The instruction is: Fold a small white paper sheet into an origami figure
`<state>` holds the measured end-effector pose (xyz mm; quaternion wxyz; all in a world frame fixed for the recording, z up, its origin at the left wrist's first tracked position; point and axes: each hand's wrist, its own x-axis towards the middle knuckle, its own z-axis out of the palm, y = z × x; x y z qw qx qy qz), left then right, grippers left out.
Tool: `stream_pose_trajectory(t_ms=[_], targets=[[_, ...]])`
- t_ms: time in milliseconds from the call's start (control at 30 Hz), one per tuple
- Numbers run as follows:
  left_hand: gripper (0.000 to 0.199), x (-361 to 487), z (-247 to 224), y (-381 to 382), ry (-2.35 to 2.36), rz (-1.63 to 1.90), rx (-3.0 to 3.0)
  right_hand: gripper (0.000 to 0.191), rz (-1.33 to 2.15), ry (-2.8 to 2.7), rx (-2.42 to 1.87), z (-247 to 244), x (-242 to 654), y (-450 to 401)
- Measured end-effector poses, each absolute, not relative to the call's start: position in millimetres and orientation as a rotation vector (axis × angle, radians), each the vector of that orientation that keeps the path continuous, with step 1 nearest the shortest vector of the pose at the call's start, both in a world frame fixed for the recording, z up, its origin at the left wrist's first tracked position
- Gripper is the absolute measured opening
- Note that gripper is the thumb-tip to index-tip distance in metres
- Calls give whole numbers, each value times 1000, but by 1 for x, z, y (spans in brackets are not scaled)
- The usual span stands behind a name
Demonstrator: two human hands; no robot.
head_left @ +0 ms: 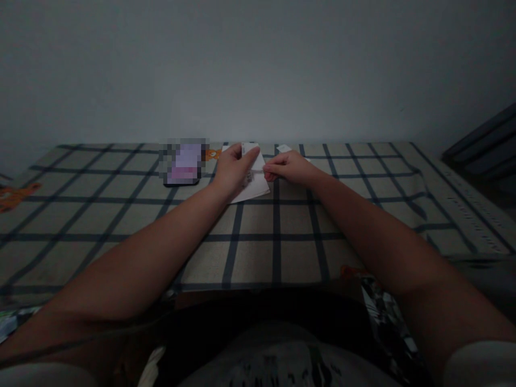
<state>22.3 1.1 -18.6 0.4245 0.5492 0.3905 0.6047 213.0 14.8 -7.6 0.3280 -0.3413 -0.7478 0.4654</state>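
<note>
So your paper is lying in the middle of the table, over toward the far edge near the wall, with some dark print on it and what looks like more than one layer at the near right corner. Your left hand is on top of it, thumb stuck out away from the fingers; I can't tell if you're gripping it or just pressing it down, since the fingertips are mostly hidden. Your right hand has thumb and fingers pinched together on the paper's right edge, roughly level with your left thumb. Just behind that hand there's a small white scrap, partly covered. Your phone is off to the left of the paper, not touching it, screen all pixelated. Between them a little orange bear shows on the checked cloth, and the whole place is pretty dim.
</note>
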Motion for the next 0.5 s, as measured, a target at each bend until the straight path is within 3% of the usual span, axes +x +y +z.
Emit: stream_pose_trajectory(t_ms=[500], targets=[[33,24,-13,-6,971,1340,1235,32,1062,-2096,-953,0,211,7]])
